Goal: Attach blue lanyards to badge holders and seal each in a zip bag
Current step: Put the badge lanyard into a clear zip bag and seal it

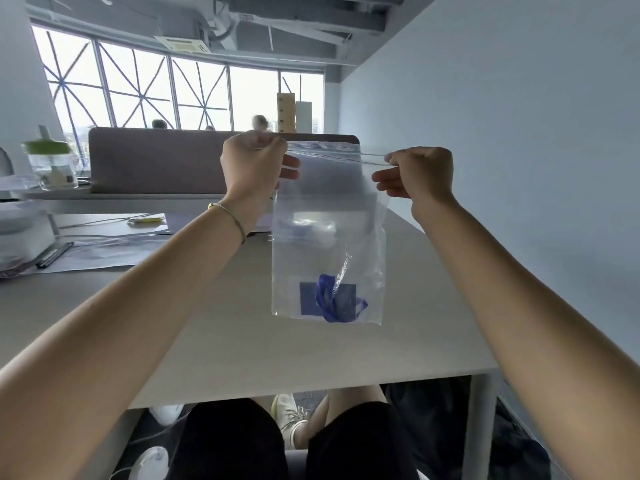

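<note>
I see a pale beige flat-topped table (242,341) with a white leg at its near right corner. On its far left lie white paper sheets (104,251), a black pen-like stick (55,254) and a small yellow object (145,220). A grey-brown divider panel (156,161) stands along its back edge.

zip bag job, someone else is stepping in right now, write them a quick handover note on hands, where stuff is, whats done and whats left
Left hand: pinches the top left corner of the zip bag, held up in the air over the table.
Right hand: pinches the top right end of the zip strip, pulling it taut.
In the bag: the blue lanyard and badge holder lie at the bottom.
Done: this set is loaded in the bag; whether the lanyard is clipped on cannot be told.
Left: the zip looks partly open near the right end, so run fingers along it to seal, then set the bag down.
</note>
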`<action>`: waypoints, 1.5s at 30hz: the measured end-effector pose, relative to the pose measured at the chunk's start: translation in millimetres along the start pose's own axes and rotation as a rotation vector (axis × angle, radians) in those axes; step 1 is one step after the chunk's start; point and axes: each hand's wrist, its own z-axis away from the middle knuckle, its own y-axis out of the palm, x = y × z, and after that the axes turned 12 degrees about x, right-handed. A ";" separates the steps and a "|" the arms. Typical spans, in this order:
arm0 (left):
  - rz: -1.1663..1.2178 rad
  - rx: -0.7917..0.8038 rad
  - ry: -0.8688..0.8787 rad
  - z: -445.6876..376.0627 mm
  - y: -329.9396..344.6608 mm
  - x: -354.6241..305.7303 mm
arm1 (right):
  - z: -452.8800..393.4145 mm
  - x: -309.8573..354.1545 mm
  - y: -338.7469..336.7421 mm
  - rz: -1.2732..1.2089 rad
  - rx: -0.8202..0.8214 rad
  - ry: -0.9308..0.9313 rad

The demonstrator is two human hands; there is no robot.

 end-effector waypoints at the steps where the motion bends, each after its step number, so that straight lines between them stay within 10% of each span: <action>1: -0.001 -0.005 -0.020 2.3 -3.3 4.5 | 1.4 -4.8 2.5 0.007 0.021 0.022; 14: -0.201 0.210 -0.191 -18.1 -22.4 91.5 | -28.2 -82.8 45.3 -0.030 0.323 0.146; 23: -0.908 0.561 -0.057 34.4 9.9 132.6 | 9.1 -145.9 69.4 0.644 0.673 -0.143; 45: -1.031 0.553 -0.039 84.6 33.3 191.6 | 67.9 -193.0 65.7 0.989 0.586 -0.113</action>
